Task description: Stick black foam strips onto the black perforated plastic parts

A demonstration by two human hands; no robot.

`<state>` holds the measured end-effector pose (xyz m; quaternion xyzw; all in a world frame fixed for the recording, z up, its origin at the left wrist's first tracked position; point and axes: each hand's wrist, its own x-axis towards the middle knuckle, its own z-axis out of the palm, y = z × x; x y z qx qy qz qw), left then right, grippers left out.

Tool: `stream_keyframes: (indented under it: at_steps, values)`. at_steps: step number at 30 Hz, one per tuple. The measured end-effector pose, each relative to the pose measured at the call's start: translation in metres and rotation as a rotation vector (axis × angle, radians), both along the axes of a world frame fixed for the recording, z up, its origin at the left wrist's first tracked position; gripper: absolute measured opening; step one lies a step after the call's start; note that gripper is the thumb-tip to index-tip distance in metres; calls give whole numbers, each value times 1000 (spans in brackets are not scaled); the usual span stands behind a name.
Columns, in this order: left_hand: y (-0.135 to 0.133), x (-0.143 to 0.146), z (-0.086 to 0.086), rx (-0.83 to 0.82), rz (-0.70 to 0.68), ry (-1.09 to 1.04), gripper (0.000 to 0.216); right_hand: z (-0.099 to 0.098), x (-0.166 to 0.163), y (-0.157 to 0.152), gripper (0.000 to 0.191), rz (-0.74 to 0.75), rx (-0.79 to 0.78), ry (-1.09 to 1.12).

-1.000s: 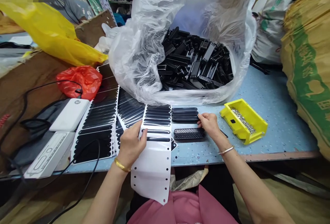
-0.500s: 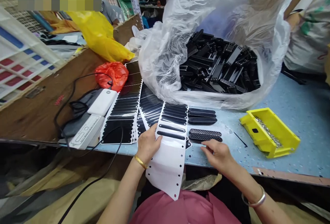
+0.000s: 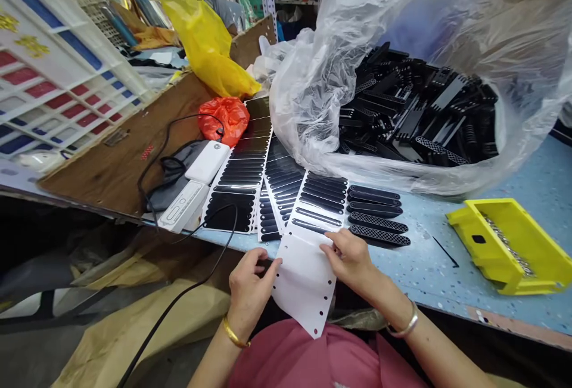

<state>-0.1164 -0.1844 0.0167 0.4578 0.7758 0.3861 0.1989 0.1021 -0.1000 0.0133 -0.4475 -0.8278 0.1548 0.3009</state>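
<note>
Grip of the right hand [image 3: 351, 257] is brought to the right edge of a long white paper sheet with punched side holes [image 3: 304, 275], thumb and forefinger set close together just below its lowest black strip; whether anything is pinched between them cannot be told. By the sheet's left edge, the grip of the left hand [image 3: 250, 286] is released, its fingertips parted from the thumb, which is laid at the paper's margin. Glossy black rounded strips [image 3: 322, 196] are carried on the sheet's upper part, which is rested on a light-blue speckled worktop [image 3: 422, 272], while the bare lower part is hung over the front edge. Just right of the sheet, slender black plastic bars with smooth faces [image 3: 374, 208] and mesh-patterned ones [image 3: 379, 234] are laid in a column. Farther right of it, a thin black bent rod [image 3: 444, 251] and a yellow plastic bin [image 3: 487, 257] holding small silvery metal pieces [image 3: 509, 251] are seen. Behind the sheet, a heap of black plastic parts [image 3: 415, 108] is contained in a large translucent plastic bag [image 3: 308, 87]. Left of the sheet, more black-stripped sheets [image 3: 236, 179] are fanned out, with a crumpled red plastic bag [image 3: 223, 120] placed beyond.
</note>
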Motion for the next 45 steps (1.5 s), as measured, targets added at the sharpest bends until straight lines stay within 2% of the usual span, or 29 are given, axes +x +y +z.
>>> stream_keyframes:
  at_steps: [2, 5, 9, 12, 14, 18, 23, 26, 31, 35, 40, 45]
  values:
    - [5, 5, 1, -18, -1, -128, 31, 0, -20, 4, 16, 33, -37, -70]
    - [20, 11, 5, -60, -28, -441, 35, -3, -36, 4, 18, 86, -61, -240]
    - [31, 15, 15, -102, -3, -849, 48, -9, -28, -14, 16, 184, -8, -242]
    - [31, 21, 18, -223, -61, -1048, 50, -10, -12, -29, 19, 236, 10, -142]
    - [29, 26, 16, -276, -83, -1043, 47, -9, -3, -35, 22, 242, -1, -77]
    - [22, 38, 13, -201, -10, -937, 48, -12, 7, -34, 21, 195, -68, 55]
    - [1, 43, 22, -222, -22, -1142, 63, -17, 0, -29, 20, 67, -70, 172]
    - [-5, 42, 23, -258, -61, -1178, 51, -18, -4, -30, 20, 74, -34, 128]
    - [5, 42, 14, -233, 14, -1108, 41, -17, -8, -32, 19, 78, 0, 64]
    - [14, 45, 14, -175, 30, -1058, 36, -12, -19, -31, 19, 68, -86, 181]
    - [14, 47, 20, -115, -70, -986, 23, 1, -34, -27, 15, 105, -224, 282]
    - [14, 44, 22, -103, -200, -967, 21, 18, -33, -21, 10, 142, -278, 277]
